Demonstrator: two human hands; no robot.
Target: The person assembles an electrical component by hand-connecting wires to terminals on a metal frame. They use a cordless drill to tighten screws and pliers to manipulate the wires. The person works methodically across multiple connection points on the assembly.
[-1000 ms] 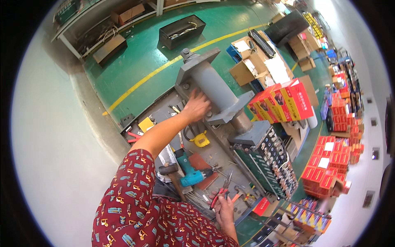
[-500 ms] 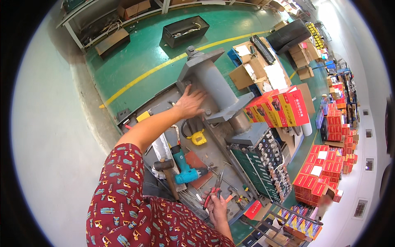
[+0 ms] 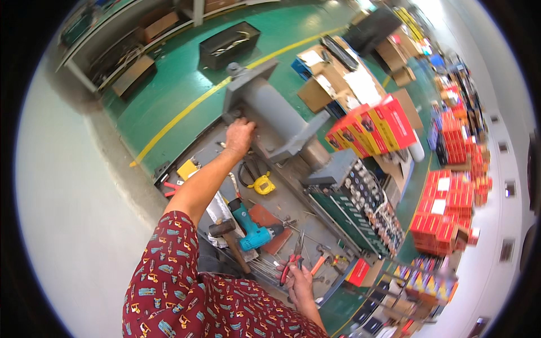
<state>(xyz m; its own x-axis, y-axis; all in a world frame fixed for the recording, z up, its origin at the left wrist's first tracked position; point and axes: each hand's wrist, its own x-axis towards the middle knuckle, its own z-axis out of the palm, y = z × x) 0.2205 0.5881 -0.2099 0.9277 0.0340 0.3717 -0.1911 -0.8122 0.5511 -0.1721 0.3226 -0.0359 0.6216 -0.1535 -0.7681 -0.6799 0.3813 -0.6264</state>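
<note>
My left hand (image 3: 240,137) is at the lower left flange of a grey metal cylinder (image 3: 276,110) with square end plates. Its fingers are curled in beside a bolt (image 3: 237,113) on that flange; whatever they may hold is hidden. Low in the view, my right hand (image 3: 301,284) grips a pair of pliers (image 3: 291,268) by their red and black handles, jaws pointing away from me. Near it on the grey bench lie a teal heat gun (image 3: 255,232), a hammer (image 3: 230,234) and a yellow tape measure (image 3: 261,184).
A rack of round-ended parts (image 3: 366,205) stands right of the cylinder. Beyond it are red and yellow boxes (image 3: 375,129) and an open carton (image 3: 315,93). A black metal box (image 3: 228,48) sits on the green floor. Stacked red cartons (image 3: 434,208) fill the far right.
My left hand has gone from spread fingers against the cylinder to curled fingers by the flange bolt. The whole view has shifted slightly. My right hand still holds the pliers.
</note>
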